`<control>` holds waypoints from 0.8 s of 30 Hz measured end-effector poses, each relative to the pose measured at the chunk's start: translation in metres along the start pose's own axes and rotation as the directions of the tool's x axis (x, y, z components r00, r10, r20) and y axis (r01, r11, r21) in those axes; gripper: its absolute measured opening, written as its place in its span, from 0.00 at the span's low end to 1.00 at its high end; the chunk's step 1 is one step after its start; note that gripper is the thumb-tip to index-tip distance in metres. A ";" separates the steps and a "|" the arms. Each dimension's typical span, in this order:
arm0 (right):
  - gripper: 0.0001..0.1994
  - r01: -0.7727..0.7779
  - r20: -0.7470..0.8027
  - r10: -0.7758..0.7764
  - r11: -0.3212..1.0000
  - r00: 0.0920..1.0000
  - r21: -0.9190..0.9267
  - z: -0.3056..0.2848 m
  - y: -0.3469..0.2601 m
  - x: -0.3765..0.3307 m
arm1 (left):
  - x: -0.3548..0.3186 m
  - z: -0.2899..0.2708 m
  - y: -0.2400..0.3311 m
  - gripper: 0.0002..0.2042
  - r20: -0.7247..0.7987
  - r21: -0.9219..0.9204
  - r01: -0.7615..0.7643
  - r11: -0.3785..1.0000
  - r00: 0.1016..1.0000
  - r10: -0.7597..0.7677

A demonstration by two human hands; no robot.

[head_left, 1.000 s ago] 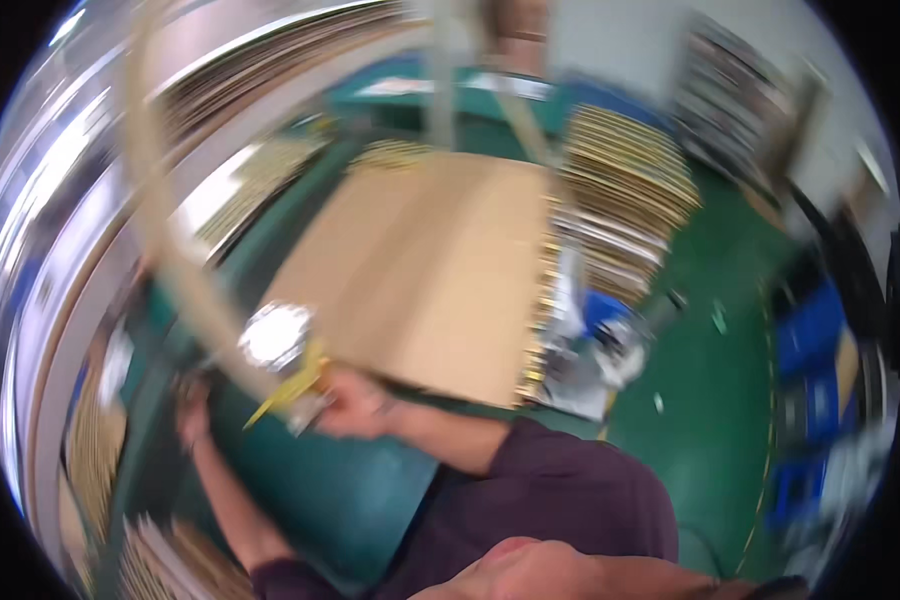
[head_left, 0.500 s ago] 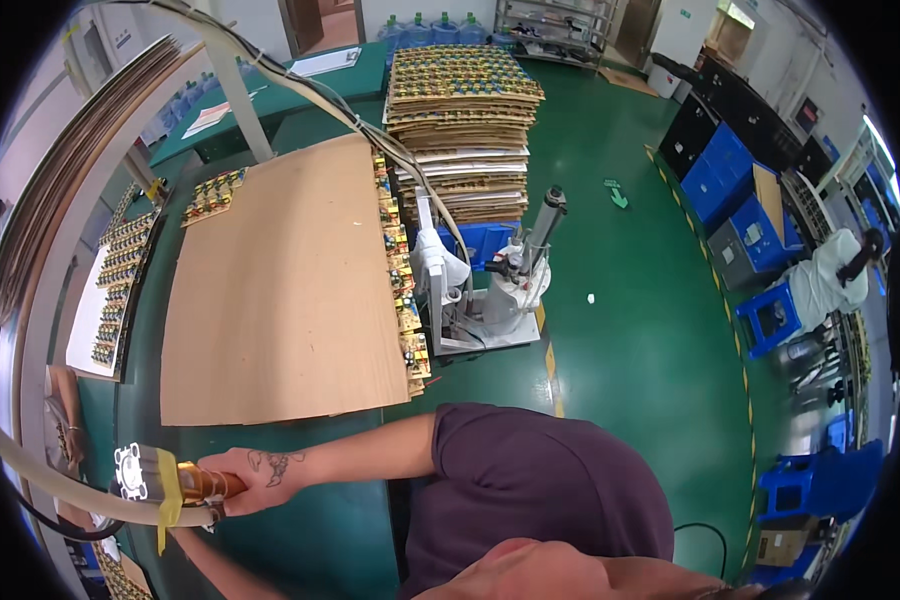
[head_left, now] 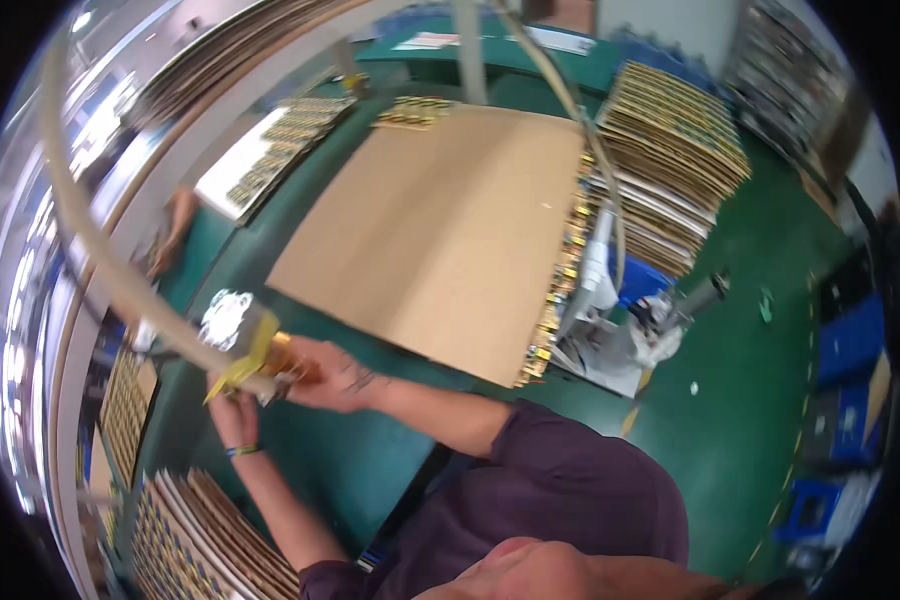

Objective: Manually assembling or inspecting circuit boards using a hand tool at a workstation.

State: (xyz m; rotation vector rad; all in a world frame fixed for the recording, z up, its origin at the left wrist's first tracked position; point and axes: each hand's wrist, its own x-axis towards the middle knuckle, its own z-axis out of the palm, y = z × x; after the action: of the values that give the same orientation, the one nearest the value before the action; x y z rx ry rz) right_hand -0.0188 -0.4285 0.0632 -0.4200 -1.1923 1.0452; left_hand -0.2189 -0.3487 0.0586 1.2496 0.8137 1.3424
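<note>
My right hand (head_left: 332, 375) is closed around the copper-coloured cylinder (head_left: 292, 358) of a tool with a shiny silvery block (head_left: 232, 318) at its other end. Yellow tape (head_left: 260, 348) ties a thick beige hose (head_left: 135, 290) alongside it. Just below the tool is my left hand (head_left: 232, 420), its fingers mostly hidden behind the hose end and tape. Beyond the hands, a large brown cardboard sheet (head_left: 440, 230) lies on the green table (head_left: 340, 450). Circuit boards (head_left: 560, 290) show along the sheet's right edge.
A tall stack of boards and cardboard (head_left: 670, 130) stands at the far right, behind a machine with a white base (head_left: 610, 370). Layered boards (head_left: 205, 540) sit at lower left. Another person's arm (head_left: 175, 230) shows left, near a white sheet holding boards (head_left: 270, 155).
My view has swung left, so the table and stacks appear farther right and tilted. More of my left forearm and hand shows under the tool. My right hand keeps its grip.
</note>
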 end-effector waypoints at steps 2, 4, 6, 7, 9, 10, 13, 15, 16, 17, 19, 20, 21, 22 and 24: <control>0.19 -0.087 0.052 0.088 0.996 0.995 -0.005 0.004 -0.002 0.002 | -0.041 0.006 0.012 0.09 0.000 -0.251 0.130 0.959 0.991 -0.134; 0.22 -0.181 0.095 0.180 0.984 0.979 -0.001 0.002 -0.007 0.002 | -0.081 0.024 0.023 0.18 0.045 -0.167 0.178 0.970 0.984 -0.173; 0.18 -0.250 0.078 0.237 0.923 0.968 0.294 -0.001 -0.009 0.005 | -0.111 0.038 0.013 0.28 -0.154 0.044 0.260 0.965 0.956 -0.251; 0.16 -0.164 0.022 0.164 0.986 0.986 -0.005 0.000 -0.020 0.003 | -0.126 0.036 0.012 0.28 -0.093 0.086 0.331 0.940 0.942 -0.323; 0.16 -0.186 -0.011 0.185 0.982 0.983 -0.034 0.001 -0.021 0.005 | -0.146 0.029 0.011 0.27 -0.045 0.078 0.403 0.912 0.915 -0.400; 0.16 -0.174 0.011 0.175 0.985 0.985 -0.007 0.001 -0.021 0.005 | -0.157 0.021 0.007 0.27 -0.009 0.052 0.441 0.896 0.897 -0.441; 0.15 -0.187 -0.009 0.187 0.982 0.982 0.008 0.010 -0.021 0.005 | -0.185 0.004 0.012 0.28 -0.091 0.232 0.469 0.852 0.883 -0.461; 0.14 -0.200 -0.024 0.201 0.979 0.979 0.026 0.011 -0.021 -0.001 | -0.197 -0.005 0.012 0.28 -0.082 0.357 0.419 0.835 0.904 -0.419; 0.14 -0.195 -0.019 0.195 0.980 0.981 0.033 0.010 -0.019 -0.003 | -0.201 -0.011 0.014 0.27 -0.091 0.421 0.407 0.810 0.908 -0.409; 0.14 -0.188 -0.015 0.189 0.981 0.982 0.041 0.008 -0.018 -0.005 | -0.202 -0.018 0.015 0.27 -0.059 0.447 0.426 0.786 0.891 -0.449; 0.14 -0.206 -0.001 0.206 0.979 0.979 0.003 0.009 -0.020 -0.007 | -0.205 -0.027 0.012 0.28 -0.052 0.267 0.487 0.832 0.869 -0.492; 0.14 -0.209 0.006 0.209 0.978 0.978 -0.010 0.010 -0.022 -0.007 | -0.206 -0.028 0.012 0.29 -0.077 0.177 0.489 0.854 0.872 -0.483; 0.14 -0.216 -0.007 0.215 0.976 0.976 -0.030 0.010 -0.024 -0.008 | -0.209 -0.025 0.015 0.31 -0.083 0.053 0.487 0.872 0.872 -0.482; 0.14 -0.224 -0.026 0.223 0.974 0.974 -0.023 0.011 -0.027 -0.008 | -0.208 -0.026 0.018 0.31 -0.094 0.058 0.485 0.873 0.873 -0.479; 0.14 -0.187 -0.011 0.186 0.982 0.982 -0.032 0.007 -0.024 -0.003 | -0.206 -0.027 0.023 0.33 -0.158 -0.073 0.414 0.907 0.893 -0.421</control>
State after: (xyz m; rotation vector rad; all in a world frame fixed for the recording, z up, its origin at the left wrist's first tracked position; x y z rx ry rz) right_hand -0.0147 -0.4443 0.0817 -0.5694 -1.1809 1.1850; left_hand -0.2772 -0.5469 0.0289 0.8710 1.1033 1.1121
